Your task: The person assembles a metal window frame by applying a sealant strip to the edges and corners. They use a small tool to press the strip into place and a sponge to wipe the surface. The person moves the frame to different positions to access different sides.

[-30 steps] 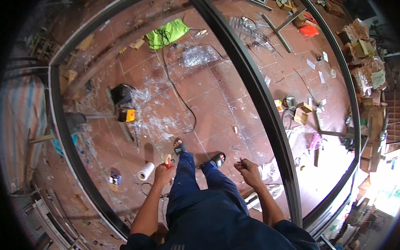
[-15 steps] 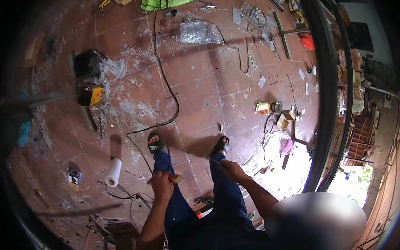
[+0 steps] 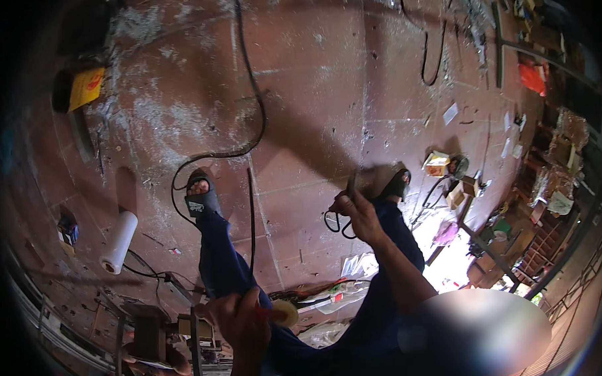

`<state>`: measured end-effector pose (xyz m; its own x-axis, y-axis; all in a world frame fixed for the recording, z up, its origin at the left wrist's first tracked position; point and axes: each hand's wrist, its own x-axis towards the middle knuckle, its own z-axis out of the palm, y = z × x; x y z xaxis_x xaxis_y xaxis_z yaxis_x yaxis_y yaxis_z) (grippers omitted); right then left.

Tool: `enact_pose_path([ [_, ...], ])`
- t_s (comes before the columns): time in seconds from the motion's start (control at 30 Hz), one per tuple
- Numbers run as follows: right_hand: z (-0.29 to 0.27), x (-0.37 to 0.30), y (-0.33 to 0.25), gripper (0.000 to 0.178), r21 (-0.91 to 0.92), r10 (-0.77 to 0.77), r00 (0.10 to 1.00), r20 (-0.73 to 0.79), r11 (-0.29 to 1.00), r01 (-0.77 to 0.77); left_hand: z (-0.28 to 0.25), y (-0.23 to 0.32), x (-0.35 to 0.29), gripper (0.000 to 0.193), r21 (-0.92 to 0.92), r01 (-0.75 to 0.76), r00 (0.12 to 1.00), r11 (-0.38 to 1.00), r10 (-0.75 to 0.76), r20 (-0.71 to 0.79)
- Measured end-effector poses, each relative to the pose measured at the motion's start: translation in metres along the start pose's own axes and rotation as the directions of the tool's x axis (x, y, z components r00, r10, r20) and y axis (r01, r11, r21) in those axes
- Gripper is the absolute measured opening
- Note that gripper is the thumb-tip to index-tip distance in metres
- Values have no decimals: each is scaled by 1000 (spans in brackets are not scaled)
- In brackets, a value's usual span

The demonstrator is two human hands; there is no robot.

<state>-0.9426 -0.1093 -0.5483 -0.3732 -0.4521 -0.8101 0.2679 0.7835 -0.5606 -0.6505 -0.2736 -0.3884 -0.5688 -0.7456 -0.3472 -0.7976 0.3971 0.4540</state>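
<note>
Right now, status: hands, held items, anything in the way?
Left hand gripping red-and-yellow item, kind unclear. Right hand holding scissors. Possible trip risk: black cable looping beside left foot.

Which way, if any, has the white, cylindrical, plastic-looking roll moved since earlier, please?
No: the roll lies just right of the small dark box, as before.

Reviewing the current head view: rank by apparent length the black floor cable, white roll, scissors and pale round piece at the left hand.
1. Black floor cable
2. White roll and scissors: too alike to rank; the right hand partly covers the scissors
3. Pale round piece
</note>
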Motion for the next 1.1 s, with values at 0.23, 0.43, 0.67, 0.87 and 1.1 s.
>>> enact_pose_path([
  [0.23,-137,-19,30,29,262,52,997,-54,965,-36,87,65,29,24,125,-95,995,988,89,54],
  [0.43,-255,-62,19,29,566,-21,949,-315,798,206,179,97,81,19,393,-228,973,891,224,58],
  [0.67,-356,-89,28,37,850,-108,914,-392,337,404,252,75,140,48,126,-130,990,984,121,75],
  [0.87,-446,-105,71,37,935,105,930,-353,12,354,288,281,131,25,241,-378,901,894,295,319],
  [1.1,-480,-97,148,26,806,-35,883,-468,-426,410,313,555,80,27,-37,-669,625,742,589,512],
])
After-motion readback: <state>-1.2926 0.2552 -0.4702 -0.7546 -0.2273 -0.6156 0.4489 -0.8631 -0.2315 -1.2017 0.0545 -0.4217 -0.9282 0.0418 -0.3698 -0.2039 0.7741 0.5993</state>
